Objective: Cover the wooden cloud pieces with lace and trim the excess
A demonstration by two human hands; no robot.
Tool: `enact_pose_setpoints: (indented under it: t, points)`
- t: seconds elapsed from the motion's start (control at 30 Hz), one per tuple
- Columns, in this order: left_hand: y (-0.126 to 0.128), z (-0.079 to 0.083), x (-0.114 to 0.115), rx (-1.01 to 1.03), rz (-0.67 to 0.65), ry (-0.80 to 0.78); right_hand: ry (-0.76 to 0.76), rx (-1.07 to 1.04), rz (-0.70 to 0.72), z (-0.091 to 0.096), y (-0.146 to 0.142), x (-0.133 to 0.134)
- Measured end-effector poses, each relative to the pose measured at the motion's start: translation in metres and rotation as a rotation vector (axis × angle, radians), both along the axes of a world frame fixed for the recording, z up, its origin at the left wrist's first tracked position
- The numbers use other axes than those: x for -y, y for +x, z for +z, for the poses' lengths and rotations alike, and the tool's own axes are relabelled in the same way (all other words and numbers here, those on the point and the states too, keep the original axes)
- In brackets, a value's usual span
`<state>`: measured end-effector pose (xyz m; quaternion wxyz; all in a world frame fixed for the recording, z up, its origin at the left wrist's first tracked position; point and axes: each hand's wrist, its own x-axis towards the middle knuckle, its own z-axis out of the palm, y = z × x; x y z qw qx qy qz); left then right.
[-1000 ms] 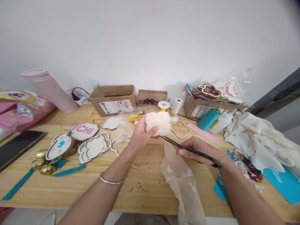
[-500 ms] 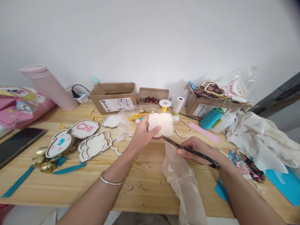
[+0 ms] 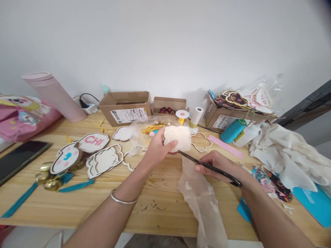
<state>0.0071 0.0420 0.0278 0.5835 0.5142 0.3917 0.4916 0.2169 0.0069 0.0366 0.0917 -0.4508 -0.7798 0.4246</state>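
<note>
My left hand grips a cream, fabric-covered piece, thumb on its face and fingers behind it. From its lower edge a strip of sheer cream fabric with white embroidered flowers hangs down over the table's front edge. In my right hand is a pair of black-handled scissors, fingers round the handles. The blade tips meet the lower edge of the cream piece, close to my left thumb; whether the blades are apart is hard to see. My left wrist wears a silver bangle.
Cloud-shaped wooden frames and brass bells with teal ribbons lie to the left. Cardboard boxes stand along the wall. A teal thread spool, crumpled cream cloth and fabric scraps are on the right.
Almost nothing differs. The cream piece and the scissor tips sit very slightly lower, with both hands keeping their hold.
</note>
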Motion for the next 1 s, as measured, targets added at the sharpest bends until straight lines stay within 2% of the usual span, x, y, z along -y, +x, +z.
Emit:
enact_pose_setpoints:
  t: [0.5,0.73,0.8,1.0]
  points:
    - [-0.001,-0.002,-0.002,-0.043,-0.041,0.000,0.099,0.095,-0.021,0.001,-0.001,-0.003]
    - [0.000,0.001,-0.001,0.026,0.059,-0.058,0.174,0.129,0.038,-0.002,0.004,-0.005]
    - [-0.001,0.003,-0.001,0.062,0.087,-0.096,0.172,0.073,-0.012,-0.001,0.003,-0.006]
    - [-0.005,0.000,-0.003,0.371,0.069,-0.300,0.152,-0.341,-0.364,0.002,-0.011,-0.005]
